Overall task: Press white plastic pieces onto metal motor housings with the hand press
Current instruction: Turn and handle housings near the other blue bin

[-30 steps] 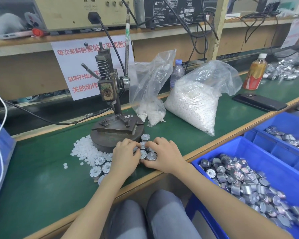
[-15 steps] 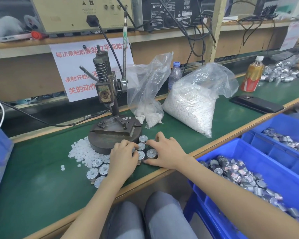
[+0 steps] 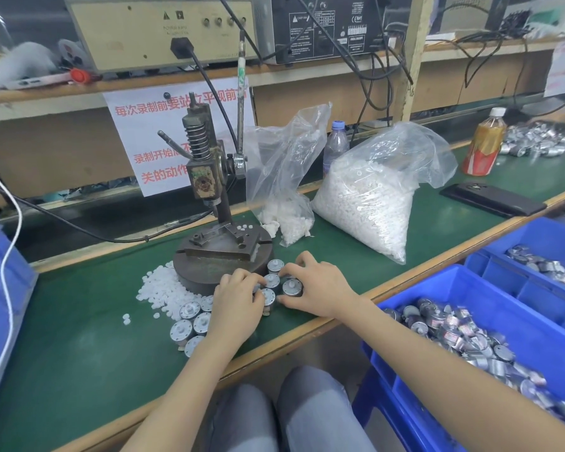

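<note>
Upright motor housings (image 3: 271,282) stand clustered between both hands. The right hand (image 3: 320,288) curls thumb and fingers round them; the left hand (image 3: 238,301) curls against them, its grip hidden. The hand press (image 3: 222,246) stands just beyond the hands, with loose white plastic pieces (image 3: 159,288) left of them.

Both bare forearms reach forward and converge. The left hand (image 3: 238,301) lies palm down, knuckles up, its fingers curled under toward the other hand; whether they grip anything cannot be told. The right hand (image 3: 317,288) lies palm down with the wrist bent inward. Its thumb and curved index finger sit on opposite sides of a motor housing (image 3: 291,287), and its other fingers arch beyond it. The hands are just beside each other.
</note>
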`<state>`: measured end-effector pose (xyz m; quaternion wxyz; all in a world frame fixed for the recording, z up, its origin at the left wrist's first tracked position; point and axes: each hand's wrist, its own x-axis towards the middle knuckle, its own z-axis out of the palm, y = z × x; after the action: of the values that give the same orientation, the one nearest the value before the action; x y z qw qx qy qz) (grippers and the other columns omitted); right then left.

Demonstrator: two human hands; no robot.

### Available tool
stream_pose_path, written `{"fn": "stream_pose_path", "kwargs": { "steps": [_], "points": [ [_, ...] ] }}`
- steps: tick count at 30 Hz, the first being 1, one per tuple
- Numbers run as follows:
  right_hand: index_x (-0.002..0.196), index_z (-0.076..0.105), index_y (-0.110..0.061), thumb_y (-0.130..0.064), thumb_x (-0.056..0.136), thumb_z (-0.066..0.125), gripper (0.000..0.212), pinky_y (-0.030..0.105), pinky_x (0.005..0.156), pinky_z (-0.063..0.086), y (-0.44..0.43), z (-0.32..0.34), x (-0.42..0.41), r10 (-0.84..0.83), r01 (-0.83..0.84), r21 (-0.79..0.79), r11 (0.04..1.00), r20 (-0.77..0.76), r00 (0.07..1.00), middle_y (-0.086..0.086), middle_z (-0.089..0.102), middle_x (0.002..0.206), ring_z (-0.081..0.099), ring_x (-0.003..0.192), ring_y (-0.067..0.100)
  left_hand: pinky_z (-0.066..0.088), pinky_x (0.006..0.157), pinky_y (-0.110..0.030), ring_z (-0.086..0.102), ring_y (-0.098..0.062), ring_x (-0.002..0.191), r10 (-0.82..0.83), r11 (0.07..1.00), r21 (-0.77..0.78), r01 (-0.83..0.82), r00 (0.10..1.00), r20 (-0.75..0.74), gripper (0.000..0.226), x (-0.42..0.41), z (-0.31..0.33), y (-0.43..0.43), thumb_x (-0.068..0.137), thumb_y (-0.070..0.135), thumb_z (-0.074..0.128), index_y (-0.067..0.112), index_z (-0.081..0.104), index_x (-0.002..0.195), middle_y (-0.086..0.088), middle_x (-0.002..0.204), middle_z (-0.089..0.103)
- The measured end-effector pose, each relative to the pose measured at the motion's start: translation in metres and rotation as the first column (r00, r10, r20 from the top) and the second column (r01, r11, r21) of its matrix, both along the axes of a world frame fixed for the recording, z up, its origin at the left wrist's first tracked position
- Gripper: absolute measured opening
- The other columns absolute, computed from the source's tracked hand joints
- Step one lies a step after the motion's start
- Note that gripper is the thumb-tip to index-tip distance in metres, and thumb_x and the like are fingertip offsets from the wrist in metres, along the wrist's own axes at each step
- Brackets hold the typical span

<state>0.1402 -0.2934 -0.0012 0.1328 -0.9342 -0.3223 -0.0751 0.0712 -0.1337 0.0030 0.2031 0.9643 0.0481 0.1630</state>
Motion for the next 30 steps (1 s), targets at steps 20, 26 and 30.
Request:
{"fn": "stream_pose_path", "kwargs": {
  "steps": [20,26,30],
  "points": [
    [0.086,0.058,-0.035,-0.055,0.081,0.057,0.021,0.033,0.078,0.045,0.004,0.012,0.015,-0.198,0.407,0.633,0.658,-0.376,0.905,-0.003,0.06,0.095,0.054,0.083,0.012,0.031,0.09,-0.029,0.039,-0.019,0.102,-0.014,1.0,-0.006,0.014,1.0,0.007,0.025,-0.002,-0.001,0.0,0.092,0.016,0.045,0.021,0.062,0.11,0.003,0.112,0.053],
    [0.093,0.063,-0.022,-0.052,0.084,0.057,0.032,0.026,0.073,0.042,-0.002,0.014,0.018,-0.126,0.463,0.713,0.526,-0.473,0.872,-0.004,0.064,0.092,0.056,0.084,0.012,0.032,0.089,-0.029,0.039,-0.019,0.105,-0.009,1.0,-0.01,0.009,1.0,-0.001,0.026,-0.002,-0.001,-0.001,0.092,0.015,0.044,0.021,0.062,0.11,0.004,0.114,0.052],
    [0.087,0.063,-0.022,-0.05,0.084,0.059,0.029,0.02,0.061,0.037,-0.003,0.01,0.017,-0.109,0.457,0.756,0.468,-0.464,0.879,-0.013,0.058,0.071,0.051,0.065,0.004,0.031,0.089,-0.028,0.039,-0.019,0.105,-0.003,1.0,0.004,0.003,1.0,-0.013,0.026,-0.002,0.0,-0.001,0.092,0.015,0.044,0.022,0.061,0.11,0.005,0.115,0.052]
  ]
}}
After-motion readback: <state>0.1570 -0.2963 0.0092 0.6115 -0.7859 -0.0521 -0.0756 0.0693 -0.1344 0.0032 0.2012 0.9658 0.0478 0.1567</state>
